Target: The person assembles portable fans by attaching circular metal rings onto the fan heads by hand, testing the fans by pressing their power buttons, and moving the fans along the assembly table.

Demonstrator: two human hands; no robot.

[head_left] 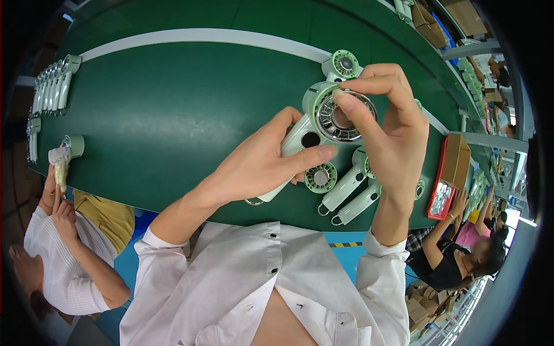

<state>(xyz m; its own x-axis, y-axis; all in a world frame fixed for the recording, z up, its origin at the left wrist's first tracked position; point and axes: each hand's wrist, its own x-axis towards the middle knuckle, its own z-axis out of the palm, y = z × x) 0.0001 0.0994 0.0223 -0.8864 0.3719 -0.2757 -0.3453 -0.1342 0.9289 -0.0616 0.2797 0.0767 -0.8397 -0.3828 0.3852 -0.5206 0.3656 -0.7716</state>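
Observation:
A pale-green and white handheld fan (296,137) is held up over the green table, its handle gripped by my left hand (248,161). The thumb of that hand lies across the handle below a dark round spot. My right hand (398,127) pinches the shiny chrome grille (340,131) at the front of the fan head, thumb on its face and fingers at the upper rim. Whether the grille is fully seated I cannot tell. Beneath my hands lie several similar fans (349,193), and another fan (344,62) is just beyond the held one.
Several fans (55,86) stand in a row at the table's far left. A co-worker (86,254) at left handles another fan (72,146). At right are a red tray (430,209) of shiny parts, a cardboard box (456,161) and more people. A white strip (202,36) crosses the table.

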